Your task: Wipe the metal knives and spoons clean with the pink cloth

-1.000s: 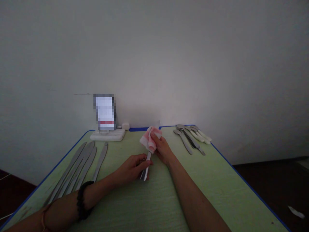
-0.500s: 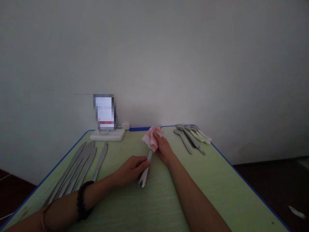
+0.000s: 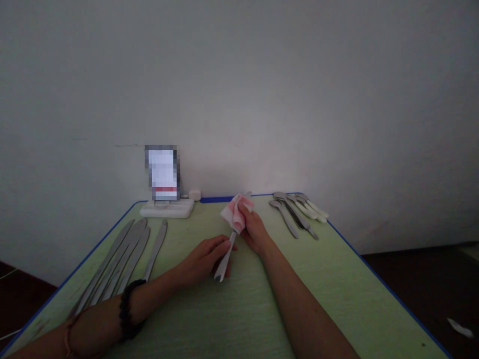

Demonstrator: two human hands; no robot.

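Note:
My left hand (image 3: pixel 204 258) is closed around the near end of a metal knife (image 3: pixel 223 265) at the middle of the green table (image 3: pixel 243 309). The knife slants up and away toward my right hand (image 3: pixel 254 230). That hand pinches a pink and white cloth (image 3: pixel 235 212) wrapped round the knife's far end. A dark beaded bracelet (image 3: pixel 129 309) sits on my left wrist.
Several long metal knives (image 3: pixel 123 259) lie in a row at the table's left. A bunch of spoons (image 3: pixel 297 212), some with white handles, lies at the far right. A white stand with a blurred screen (image 3: pixel 164 192) stands by the wall.
The knife's near end has swung slightly left and tilted in my left hand. My right hand and the cloth have slid a little farther up toward the far end.

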